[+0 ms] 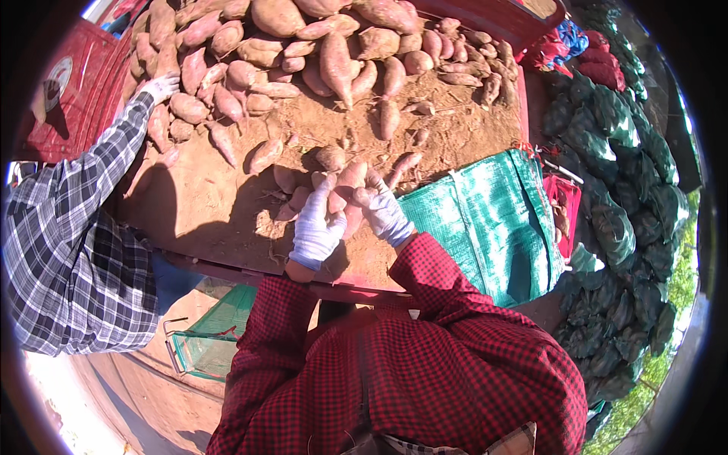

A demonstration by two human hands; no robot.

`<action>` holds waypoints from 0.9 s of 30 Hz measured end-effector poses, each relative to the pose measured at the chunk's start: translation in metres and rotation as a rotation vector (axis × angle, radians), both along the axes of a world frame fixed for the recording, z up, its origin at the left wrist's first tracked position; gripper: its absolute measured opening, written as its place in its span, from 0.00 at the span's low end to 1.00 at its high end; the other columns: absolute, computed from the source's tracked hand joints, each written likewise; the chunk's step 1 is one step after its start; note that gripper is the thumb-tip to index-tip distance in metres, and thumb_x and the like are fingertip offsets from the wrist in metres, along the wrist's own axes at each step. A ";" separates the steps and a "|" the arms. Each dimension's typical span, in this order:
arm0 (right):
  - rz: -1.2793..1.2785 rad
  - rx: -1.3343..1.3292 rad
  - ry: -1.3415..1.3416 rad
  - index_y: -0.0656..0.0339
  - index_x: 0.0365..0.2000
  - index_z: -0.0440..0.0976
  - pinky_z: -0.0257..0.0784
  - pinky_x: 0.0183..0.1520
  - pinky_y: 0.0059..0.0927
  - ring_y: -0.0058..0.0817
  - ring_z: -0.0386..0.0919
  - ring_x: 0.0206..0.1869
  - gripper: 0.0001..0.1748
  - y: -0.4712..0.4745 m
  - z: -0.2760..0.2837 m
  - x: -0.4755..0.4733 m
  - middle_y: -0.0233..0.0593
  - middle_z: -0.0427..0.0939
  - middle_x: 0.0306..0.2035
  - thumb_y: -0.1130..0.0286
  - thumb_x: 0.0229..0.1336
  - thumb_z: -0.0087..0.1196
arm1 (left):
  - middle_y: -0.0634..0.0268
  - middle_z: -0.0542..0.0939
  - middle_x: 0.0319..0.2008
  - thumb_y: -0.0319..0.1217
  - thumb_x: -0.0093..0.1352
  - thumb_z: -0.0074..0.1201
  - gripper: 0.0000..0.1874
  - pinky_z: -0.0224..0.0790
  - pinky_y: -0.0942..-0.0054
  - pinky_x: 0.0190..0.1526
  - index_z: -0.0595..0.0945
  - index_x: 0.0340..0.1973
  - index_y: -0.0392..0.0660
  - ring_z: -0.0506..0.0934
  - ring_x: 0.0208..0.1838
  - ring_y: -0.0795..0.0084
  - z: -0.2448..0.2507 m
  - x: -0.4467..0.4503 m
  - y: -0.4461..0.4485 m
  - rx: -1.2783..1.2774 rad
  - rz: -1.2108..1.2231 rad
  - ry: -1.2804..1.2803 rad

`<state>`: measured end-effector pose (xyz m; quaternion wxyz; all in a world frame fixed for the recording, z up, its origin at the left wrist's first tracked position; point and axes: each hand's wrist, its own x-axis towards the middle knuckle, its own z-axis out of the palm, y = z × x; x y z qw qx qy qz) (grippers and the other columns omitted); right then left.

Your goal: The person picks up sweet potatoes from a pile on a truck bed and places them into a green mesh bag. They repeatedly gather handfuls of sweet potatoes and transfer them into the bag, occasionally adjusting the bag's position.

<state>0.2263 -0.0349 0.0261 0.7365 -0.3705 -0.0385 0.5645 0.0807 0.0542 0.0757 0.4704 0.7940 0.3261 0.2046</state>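
My left hand [316, 230], in a pale glove, holds the left side of a pinkish sweet potato [352, 175]. Opposite it, my gloved right hand [387, 211] grips the same root with thumb and fingers. Another sweet potato [354, 219] shows between my hands, lower down; whether it is touched I cannot tell. Several small sweet potatoes [295, 202] lie just left of my left hand, partly in shadow. Beyond my fingertips a rounder sweet potato [331, 158] rests on the soil-covered bed [210, 199].
A large heap of sweet potatoes [335, 68] covers the far side. At left a co-worker in a plaid shirt [85, 256] reaches a gloved hand [161, 88] into it. Right of me lies green mesh fabric [483, 222]; filled green mesh sacks [611, 227] are stacked beyond.
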 end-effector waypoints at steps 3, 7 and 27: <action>0.104 -0.021 -0.062 0.61 0.49 0.74 0.73 0.53 0.31 0.27 0.78 0.46 0.18 -0.066 0.001 0.018 0.35 0.81 0.42 0.69 0.60 0.61 | 0.52 0.76 0.46 0.25 0.58 0.56 0.36 0.74 0.55 0.46 0.70 0.64 0.53 0.77 0.46 0.48 0.027 0.027 -0.048 0.196 -0.246 0.145; -0.137 -0.022 -0.054 0.62 0.47 0.75 0.72 0.53 0.34 0.30 0.78 0.46 0.21 -0.142 0.010 0.037 0.37 0.80 0.42 0.57 0.61 0.58 | 0.49 0.73 0.54 0.25 0.61 0.56 0.37 0.73 0.58 0.51 0.67 0.67 0.53 0.76 0.51 0.49 0.015 0.069 -0.110 0.075 -0.423 0.011; -0.633 -0.824 -0.979 0.63 0.62 0.64 0.68 0.57 0.31 0.32 0.72 0.57 0.35 -0.358 0.018 0.379 0.45 0.74 0.57 0.66 0.57 0.64 | 0.47 0.66 0.66 0.34 0.63 0.62 0.39 0.54 0.60 0.70 0.63 0.69 0.50 0.64 0.69 0.48 -0.070 -0.008 -0.030 0.181 0.064 0.568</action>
